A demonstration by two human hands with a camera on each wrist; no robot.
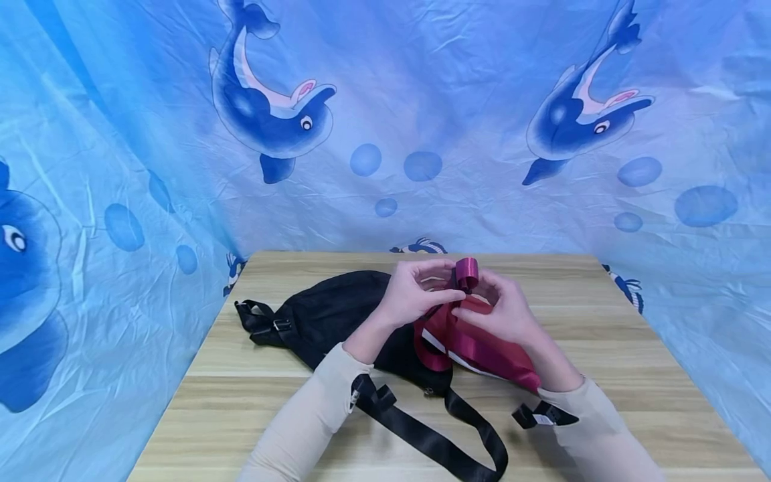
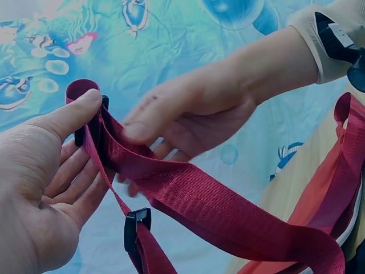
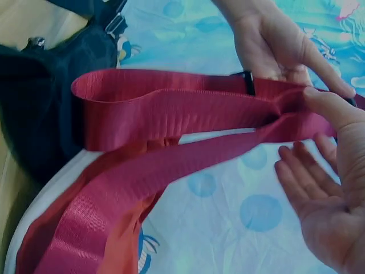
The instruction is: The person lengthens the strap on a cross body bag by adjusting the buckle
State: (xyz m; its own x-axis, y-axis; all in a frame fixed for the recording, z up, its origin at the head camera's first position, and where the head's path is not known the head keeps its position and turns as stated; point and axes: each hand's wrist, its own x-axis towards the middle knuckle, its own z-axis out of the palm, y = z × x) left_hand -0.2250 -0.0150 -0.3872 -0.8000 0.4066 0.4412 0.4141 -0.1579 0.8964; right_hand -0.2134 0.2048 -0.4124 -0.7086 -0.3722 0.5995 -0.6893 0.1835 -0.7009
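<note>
My left hand (image 1: 405, 296) pinches a folded end of a red webbing strap (image 2: 199, 197) between thumb and fingers, with a black buckle part at the fold. Close by on the right, my right hand (image 1: 507, 313) has its thumb at the strap and its other fingers loosely spread behind and below it; the right wrist view shows no firm grip. A black slider (image 2: 137, 228) sits lower on the strap. From there the strap loops down to a red bag (image 1: 502, 348) with a white edge, lying on the table beneath my right hand.
A black bag (image 1: 337, 314) lies left of the red one, partly under my left forearm. Its black strap (image 1: 415, 432) curves across the table's (image 1: 211, 415) front part. A blue dolphin-print cloth (image 1: 385, 100) hangs behind and at both sides.
</note>
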